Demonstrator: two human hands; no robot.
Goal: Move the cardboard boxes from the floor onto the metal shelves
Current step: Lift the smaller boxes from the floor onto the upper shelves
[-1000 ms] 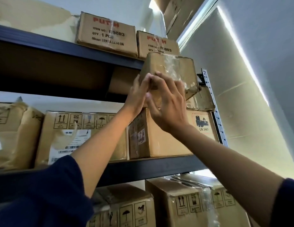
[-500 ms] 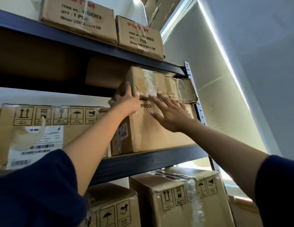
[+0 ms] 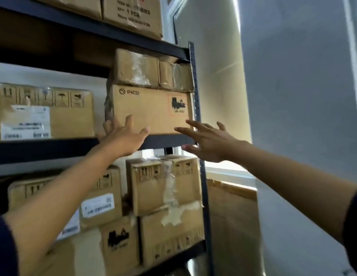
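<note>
Cardboard box (image 3: 136, 67), small and wrapped in clear tape, sits on top of the PICO box (image 3: 151, 110) on the middle metal shelf (image 3: 167, 139), just beside 1 more taped box (image 3: 175, 75) against the upright post (image 3: 196, 100). Both hands hold nothing: the left hand (image 3: 124, 136) lies with straight fingers at the PICO box's lower left corner, though contact is unclear, and the right hand (image 3: 208, 141) hangs spread near the shelf edge. Judging the placement done, draw both hands straight back, brushing nothing, so the small box stays seated.
</note>
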